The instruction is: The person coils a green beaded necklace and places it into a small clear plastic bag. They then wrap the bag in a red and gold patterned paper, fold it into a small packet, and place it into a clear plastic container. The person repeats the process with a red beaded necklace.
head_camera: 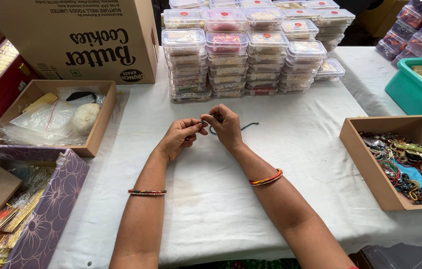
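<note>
My left hand and my right hand meet above the middle of a table covered in white cloth. Both pinch a thin dark teal thread with a small bead or knot between the fingertips. The thread's loose end trails to the right over the cloth. Each wrist wears thin coloured bangles.
Stacks of clear lidded plastic boxes stand at the back. A wooden tray of coloured threads and ornaments sits at the right, a wooden tray with plastic bags at the left. A large cardboard carton, a purple box and a teal tub surround them.
</note>
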